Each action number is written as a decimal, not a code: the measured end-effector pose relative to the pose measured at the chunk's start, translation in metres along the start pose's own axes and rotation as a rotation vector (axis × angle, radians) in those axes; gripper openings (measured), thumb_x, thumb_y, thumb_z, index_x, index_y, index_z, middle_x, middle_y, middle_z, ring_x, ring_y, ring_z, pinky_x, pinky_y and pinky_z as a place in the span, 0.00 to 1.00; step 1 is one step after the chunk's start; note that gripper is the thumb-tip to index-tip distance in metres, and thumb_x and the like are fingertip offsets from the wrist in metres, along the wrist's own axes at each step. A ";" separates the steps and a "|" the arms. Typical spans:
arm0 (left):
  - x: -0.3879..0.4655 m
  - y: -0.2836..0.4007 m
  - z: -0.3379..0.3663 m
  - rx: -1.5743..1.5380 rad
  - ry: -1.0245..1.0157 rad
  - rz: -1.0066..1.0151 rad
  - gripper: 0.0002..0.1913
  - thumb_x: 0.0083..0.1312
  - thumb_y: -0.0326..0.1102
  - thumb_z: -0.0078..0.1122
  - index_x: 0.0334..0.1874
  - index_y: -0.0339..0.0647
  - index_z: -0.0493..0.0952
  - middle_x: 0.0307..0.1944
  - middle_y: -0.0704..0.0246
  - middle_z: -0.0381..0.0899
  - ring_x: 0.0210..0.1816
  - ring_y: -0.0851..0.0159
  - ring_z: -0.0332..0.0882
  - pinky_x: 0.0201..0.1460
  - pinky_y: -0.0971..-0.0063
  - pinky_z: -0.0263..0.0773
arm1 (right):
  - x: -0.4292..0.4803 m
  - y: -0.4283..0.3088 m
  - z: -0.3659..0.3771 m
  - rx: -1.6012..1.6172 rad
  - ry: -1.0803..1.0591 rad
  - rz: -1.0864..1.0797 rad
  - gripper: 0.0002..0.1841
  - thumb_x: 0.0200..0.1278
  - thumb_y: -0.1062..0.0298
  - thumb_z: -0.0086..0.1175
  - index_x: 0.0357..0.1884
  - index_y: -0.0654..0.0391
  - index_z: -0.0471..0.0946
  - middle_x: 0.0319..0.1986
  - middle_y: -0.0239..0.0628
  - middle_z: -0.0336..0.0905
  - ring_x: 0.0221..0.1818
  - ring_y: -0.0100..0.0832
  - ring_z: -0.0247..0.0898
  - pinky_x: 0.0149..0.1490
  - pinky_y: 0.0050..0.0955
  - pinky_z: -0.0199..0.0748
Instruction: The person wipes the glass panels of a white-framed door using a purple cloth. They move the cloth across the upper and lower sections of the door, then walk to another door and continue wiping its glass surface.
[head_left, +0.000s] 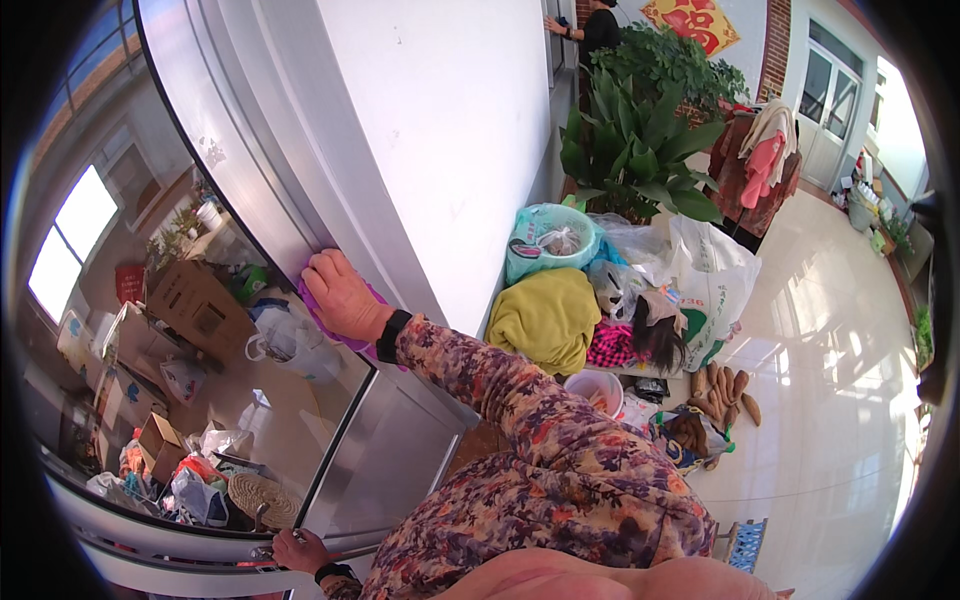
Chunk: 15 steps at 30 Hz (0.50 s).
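My right hand (341, 294) presses a purple cloth (319, 319) against the metal frame (262, 187) of a glazed door, with the fingers curled over the cloth. Lower down, my left hand (300, 551) is closed around the metal door handle (262, 553) near the door's edge. The glass pane (300, 427) between them shows boxes, bags and a woven round mat. Both arms wear floral sleeves with black bands at the wrists.
Beside the white wall (450, 112) stand a green basin in a bag (559, 238), a folded yellow-green blanket (544, 319), a white sack (709, 285) and sweet potatoes (720, 394). Farther off are a leafy potted plant (637, 150), a clothes-covered rack (757, 172) and a person (598, 34).
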<state>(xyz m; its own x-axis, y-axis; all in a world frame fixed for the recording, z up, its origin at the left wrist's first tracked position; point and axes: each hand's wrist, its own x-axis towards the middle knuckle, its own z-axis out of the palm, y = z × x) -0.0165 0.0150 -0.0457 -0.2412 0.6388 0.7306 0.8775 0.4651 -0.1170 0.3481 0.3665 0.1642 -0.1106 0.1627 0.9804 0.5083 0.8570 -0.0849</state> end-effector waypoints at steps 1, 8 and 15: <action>0.000 0.000 0.000 -0.006 -0.004 -0.001 0.13 0.51 0.27 0.67 0.33 0.44 0.70 0.34 0.61 0.73 0.42 0.48 0.73 0.40 0.53 0.62 | 0.000 0.000 0.001 -0.001 0.003 -0.003 0.16 0.55 0.74 0.58 0.47 0.66 0.74 0.48 0.52 0.71 0.54 0.53 0.67 0.61 0.44 0.70; 0.001 0.002 -0.001 -0.023 0.033 0.013 0.13 0.51 0.27 0.67 0.33 0.44 0.70 0.34 0.61 0.73 0.41 0.48 0.73 0.40 0.52 0.62 | -0.005 0.002 0.002 0.018 -0.038 0.010 0.21 0.50 0.76 0.61 0.49 0.66 0.75 0.50 0.52 0.72 0.55 0.54 0.68 0.62 0.45 0.71; 0.005 0.008 -0.010 -0.050 0.087 0.030 0.13 0.51 0.27 0.66 0.33 0.43 0.69 0.33 0.60 0.71 0.40 0.47 0.73 0.40 0.52 0.62 | -0.012 0.009 0.008 0.035 -0.049 0.025 0.22 0.47 0.77 0.63 0.48 0.65 0.74 0.49 0.52 0.71 0.54 0.55 0.67 0.61 0.45 0.71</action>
<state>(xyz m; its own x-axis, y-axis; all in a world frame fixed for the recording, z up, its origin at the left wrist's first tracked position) -0.0063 0.0158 -0.0366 -0.1794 0.5957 0.7829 0.9038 0.4141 -0.1079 0.3469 0.3762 0.1499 -0.1405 0.2069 0.9682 0.4811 0.8690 -0.1158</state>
